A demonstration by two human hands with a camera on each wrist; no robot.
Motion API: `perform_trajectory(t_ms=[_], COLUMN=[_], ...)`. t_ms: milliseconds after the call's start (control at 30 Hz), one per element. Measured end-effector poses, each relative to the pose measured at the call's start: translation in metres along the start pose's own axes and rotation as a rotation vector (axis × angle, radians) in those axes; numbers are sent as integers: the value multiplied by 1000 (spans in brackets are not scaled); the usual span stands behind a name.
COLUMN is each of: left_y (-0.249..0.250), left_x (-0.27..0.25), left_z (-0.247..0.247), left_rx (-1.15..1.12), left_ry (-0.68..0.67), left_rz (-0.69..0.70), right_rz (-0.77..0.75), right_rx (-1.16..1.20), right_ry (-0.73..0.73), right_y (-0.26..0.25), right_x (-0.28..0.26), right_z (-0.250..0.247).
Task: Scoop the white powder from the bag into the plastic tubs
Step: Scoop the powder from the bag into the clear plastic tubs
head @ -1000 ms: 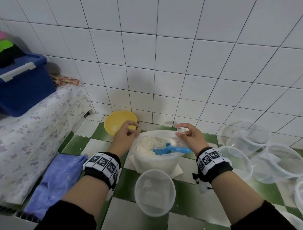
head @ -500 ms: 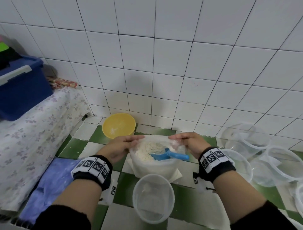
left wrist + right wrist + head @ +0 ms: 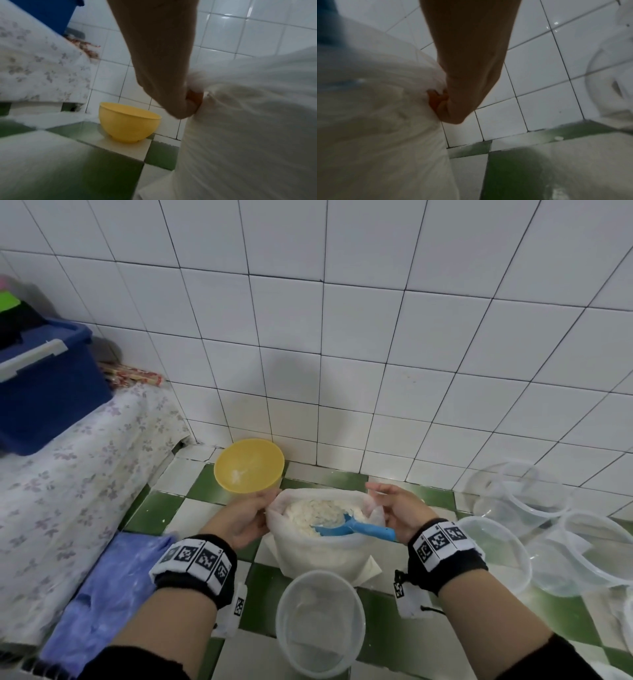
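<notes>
Bag (image 3: 318,546) of white powder (image 3: 315,513): stands on green/white checked floor (image 3: 154,508), near the tiled wall (image 3: 342,354), mouth held open.

Head view:
- Left hand (image 3: 239,518) pinches bag's left rim; right hand (image 3: 399,513) pinches right rim, fingers curled over the edge.
- Blue scoop (image 3: 346,529) lies in the bag, bowl in the powder, handle over the rim twd right hand, not gripped.
- Plastic tub (image 3: 320,621), clear, just in front of bag, nearer the person; thin powder dusting inside.
- More clear tubs (image 3: 548,542) clustered at right, some overlapping.
- Yellow bowl (image 3: 249,465) behind bag to the left, against the wall; powder trace inside.
- Blue cloth (image 3: 102,594) on floor at left, beside a floral-covered ledge (image 3: 51,481); blue bin (image 3: 44,385) on top of ledge.
- Black wristbands w/ printed markers on both wrists.

Left wrist view (blurred):
- Left hand (image 3: 164,75) from behind, fingertips (image 3: 193,97) gripping a fold of the bag (image 3: 248,121).
- Yellow bowl (image 3: 128,124) upright on floor at wall base; floral ledge (image 3: 39,67) upper left.

Right wrist view (dim, blurred):
- Right hand (image 3: 471,75), fingertips (image 3: 436,100) clamped on gathered bag (image 3: 376,121) plastic.
- Clear tubs (image 3: 611,81) at right edge; checked floor (image 3: 513,169) below.
</notes>
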State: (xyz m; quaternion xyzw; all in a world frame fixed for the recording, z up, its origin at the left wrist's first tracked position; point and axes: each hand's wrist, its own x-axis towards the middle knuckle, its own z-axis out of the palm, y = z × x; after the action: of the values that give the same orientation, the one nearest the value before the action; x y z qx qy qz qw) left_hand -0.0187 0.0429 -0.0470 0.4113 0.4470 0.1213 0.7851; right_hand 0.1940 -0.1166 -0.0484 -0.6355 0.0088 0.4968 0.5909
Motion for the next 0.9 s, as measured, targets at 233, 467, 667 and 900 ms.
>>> perform_trajectory(t_ms=[233,467,667,900], left_y=[-13,-33,-56,-60], left_x=[-31,-34,-33,-25], left_z=[-9,-6,-4,1], left_rx=[20,-403,-553,-495], left_ry=[69,61,70,113], left_rz=[-179,-176,-105,-32], right_rz=[62,86,127,116], right_rx=[-145,325,587,597], right_ry=[26,4,-87,-96], right_y=[14,26,32,44], right_x=[-30,-33,-31,-22], right_z=[-12,-14,-17,-17])
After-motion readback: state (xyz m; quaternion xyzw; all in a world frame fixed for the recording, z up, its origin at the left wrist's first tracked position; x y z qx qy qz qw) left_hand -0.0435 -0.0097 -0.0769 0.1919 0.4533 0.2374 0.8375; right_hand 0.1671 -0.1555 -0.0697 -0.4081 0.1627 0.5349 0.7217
